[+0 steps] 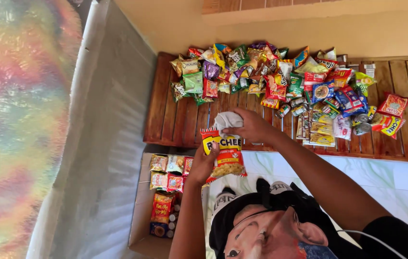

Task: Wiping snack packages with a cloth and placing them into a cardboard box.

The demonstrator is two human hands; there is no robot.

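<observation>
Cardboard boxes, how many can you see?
1: an open brown cardboard box on the floor at lower left, below the wooden slatted platform, partly filled with snack packets. Others may lie outside the view.

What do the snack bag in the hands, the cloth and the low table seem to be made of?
Snack bag: likely plastic film, glossy and crinkled. Cloth: soft grey-white fabric, bunched in folds. Table: wood slats, reddish-brown, with a slight sheen that suggests varnish.

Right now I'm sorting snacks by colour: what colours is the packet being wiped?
The snack packet is red and yellow, seen best in the head view.
</observation>
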